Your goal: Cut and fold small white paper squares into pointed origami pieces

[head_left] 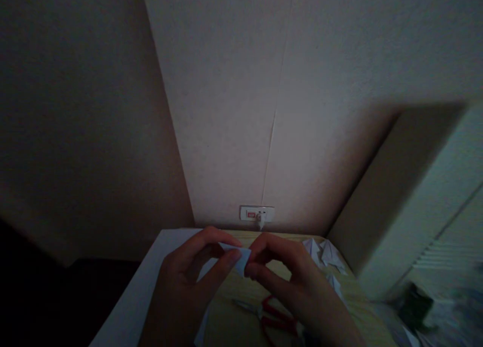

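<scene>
Between my two hands is a small folded piece of white paper (242,260), held up over the wooden table. My left hand (198,269) pinches its left side between thumb and forefinger. At the paper's right edge, my right hand (281,266) closes thumb and forefinger on it. Below the hands lies a pair of scissors (247,305) with red handles, partly covered by my right forearm. White paper sheets (149,271) lie to the left on the table. Folded white paper pieces (332,254) sit to the right, beyond my right hand.
The wooden table (234,286) stands against a pale wall (234,110). Low on that wall is a socket (247,213) with a plug in it. A light panel or cabinet (400,201) borders the table on the right. Dark blurred items (415,306) lie at the lower right.
</scene>
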Demonstrator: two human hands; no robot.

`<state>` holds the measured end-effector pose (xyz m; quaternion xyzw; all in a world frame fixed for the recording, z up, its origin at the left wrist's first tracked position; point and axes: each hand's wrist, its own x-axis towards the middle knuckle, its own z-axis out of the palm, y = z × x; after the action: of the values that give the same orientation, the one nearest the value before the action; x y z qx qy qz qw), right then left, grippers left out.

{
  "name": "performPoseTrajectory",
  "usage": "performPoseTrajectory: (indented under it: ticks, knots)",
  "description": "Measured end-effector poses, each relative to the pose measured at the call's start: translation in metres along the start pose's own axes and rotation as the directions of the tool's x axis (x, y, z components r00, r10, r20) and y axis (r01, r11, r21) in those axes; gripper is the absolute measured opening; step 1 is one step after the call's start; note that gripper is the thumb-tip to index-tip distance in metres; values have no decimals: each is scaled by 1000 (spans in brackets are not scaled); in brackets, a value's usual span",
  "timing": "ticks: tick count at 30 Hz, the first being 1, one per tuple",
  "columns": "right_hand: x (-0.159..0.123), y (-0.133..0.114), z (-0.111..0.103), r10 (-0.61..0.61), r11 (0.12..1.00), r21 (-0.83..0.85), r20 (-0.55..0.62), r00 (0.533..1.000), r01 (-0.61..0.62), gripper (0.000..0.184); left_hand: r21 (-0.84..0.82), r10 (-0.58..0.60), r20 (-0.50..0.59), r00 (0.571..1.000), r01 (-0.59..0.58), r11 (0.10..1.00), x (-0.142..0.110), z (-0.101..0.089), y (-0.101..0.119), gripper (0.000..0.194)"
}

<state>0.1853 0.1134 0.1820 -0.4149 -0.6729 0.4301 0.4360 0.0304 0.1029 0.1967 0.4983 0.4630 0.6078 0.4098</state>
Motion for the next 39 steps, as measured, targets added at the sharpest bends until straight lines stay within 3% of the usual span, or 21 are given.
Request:
performPoseTrajectory:
  ticks: [2,6,10,12,15,18,22,28,33,37,39]
  knots:
    - [2,10,-11,23,997,-70,75,997,-18,12,-15,-5,-12,1000,5,1000,0,-1,1,11]
    - [-1,55,-37,119,965,-238,26,993,-110,24,-75,-43,44,998,46,996,-1,-4,3,9]
    - [-31,110,-73,214,908,-374,23,977,-190,30,-134,-45,60,997,53,990,1,-9,3,8]
    - [-51,125,-94,239,870,-446,10,971,-209,33,-152,-37,58,998,45,987,2,-11,1,6]
    - [-72,119,-122,216,826,-528,-27,976,-198,32,-152,-45,83,996,57,987,5,-13,-1,6]
    - [-71,87,-132,158,810,-568,-27,987,-145,26,-135,-24,103,994,38,990,8,-16,-2,14]
    - [-44,32,-106,57,825,-563,10,998,-41,21,-105,-12,127,992,25,994,10,-17,-3,20]
    - [-9,-26,-29,-234,906,-382,-100,967,180,10,-89,26,103,994,-16,996,0,-10,-4,36]
    - [-1,-28,9,-234,969,-115,-154,960,218,2,-73,32,123,992,-23,997,-1,-11,0,37]
    - [-2,-15,15,-158,986,21,-229,960,167,5,-24,77,181,981,-74,997,2,-16,-1,40]
    - [-3,-10,14,-132,988,39,-252,959,146,5,5,55,160,986,-57,998,2,-16,-1,41]
